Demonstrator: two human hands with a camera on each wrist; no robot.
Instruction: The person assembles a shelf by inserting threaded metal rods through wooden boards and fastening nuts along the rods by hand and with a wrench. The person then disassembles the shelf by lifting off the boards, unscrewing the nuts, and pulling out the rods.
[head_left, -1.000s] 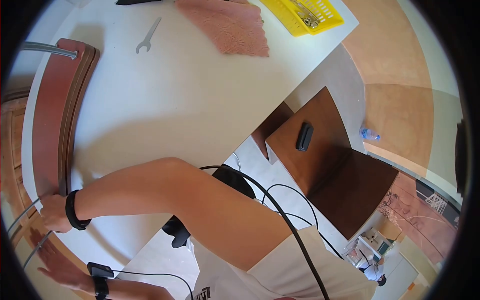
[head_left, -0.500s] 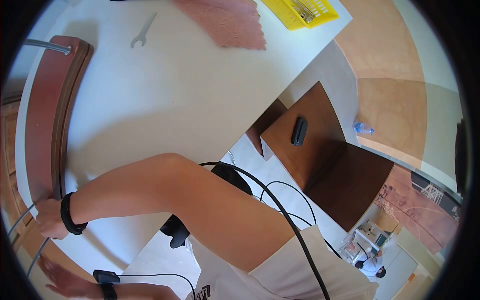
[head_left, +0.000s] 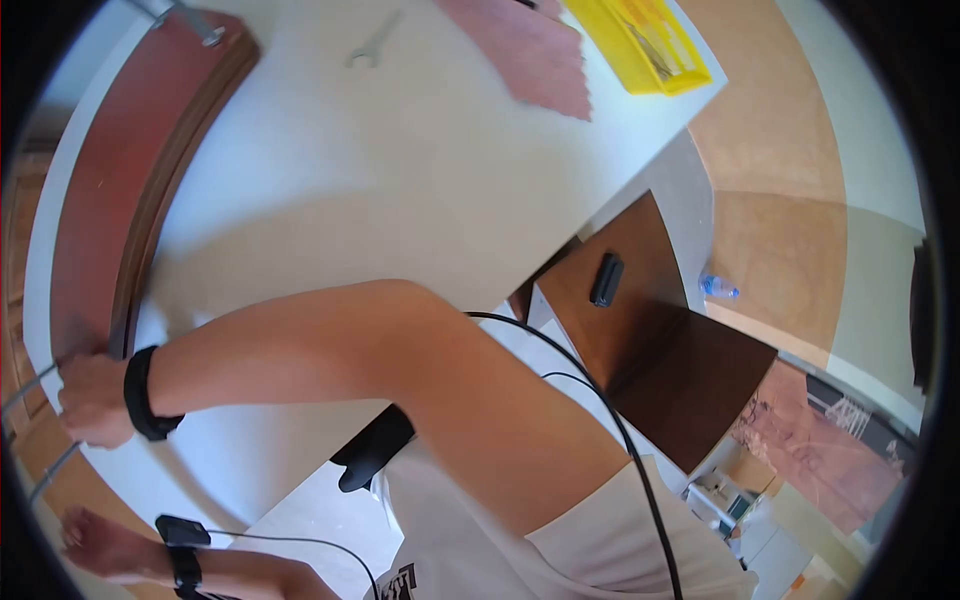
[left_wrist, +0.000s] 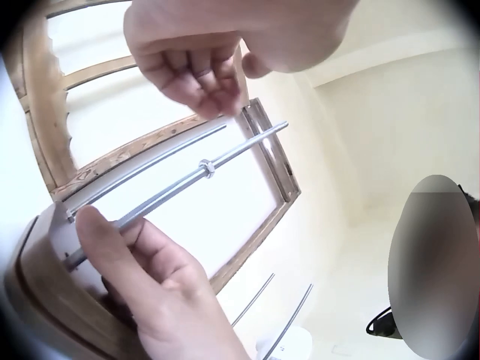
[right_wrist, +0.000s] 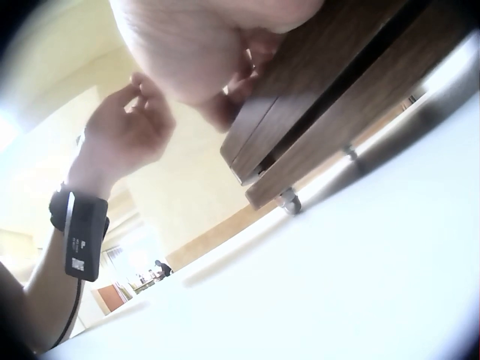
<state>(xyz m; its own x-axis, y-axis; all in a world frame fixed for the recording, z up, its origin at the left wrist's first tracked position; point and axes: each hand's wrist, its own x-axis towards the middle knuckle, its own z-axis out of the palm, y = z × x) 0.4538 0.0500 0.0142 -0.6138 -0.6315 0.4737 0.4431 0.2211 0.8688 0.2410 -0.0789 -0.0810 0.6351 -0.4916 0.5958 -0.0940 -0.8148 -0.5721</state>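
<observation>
Two hands at the board (head_left: 105, 200), and look at the lower left of the head view: the left hand (head_left: 115, 548) had its fingers spread half a second ago, and now they've drawn in to a loose curl, holding nothing! The right hand (head_left: 95, 400), just above it in the frame, stays put, thumb and fingers closed round a rod (left_wrist: 247, 145) near the board. So the steadying seems to be all the right hand's job, the left free for the rod. And the board? Curved, reddish-brown, layered at the edge, running down the frame's left side over the white counter (head_left: 400, 170). The rod gleams silver, slanting up rightward mid-frame in the left wrist view, a nut (left_wrist: 207, 168) partway along.
</observation>
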